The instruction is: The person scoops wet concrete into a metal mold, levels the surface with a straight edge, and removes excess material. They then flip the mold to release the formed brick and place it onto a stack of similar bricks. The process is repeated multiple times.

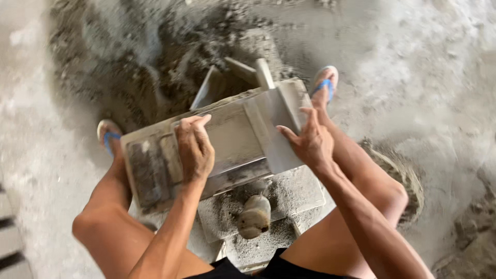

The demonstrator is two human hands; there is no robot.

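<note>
Block mould (227, 139) gripped by both hands over sand (155, 67).

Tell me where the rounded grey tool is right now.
In the head view, the rounded grey tool lies low at centre on a dusty slab, just below the grey mould box that the left hand and right hand grip.

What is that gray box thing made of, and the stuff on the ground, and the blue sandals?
The box mold under the left hand and right hand looks like flat metal or board, dull and coated with gray dust. The pile looks like damp sandy cement mix, dark and crumbly. The sandals seem rubber, with blue straps.
</note>
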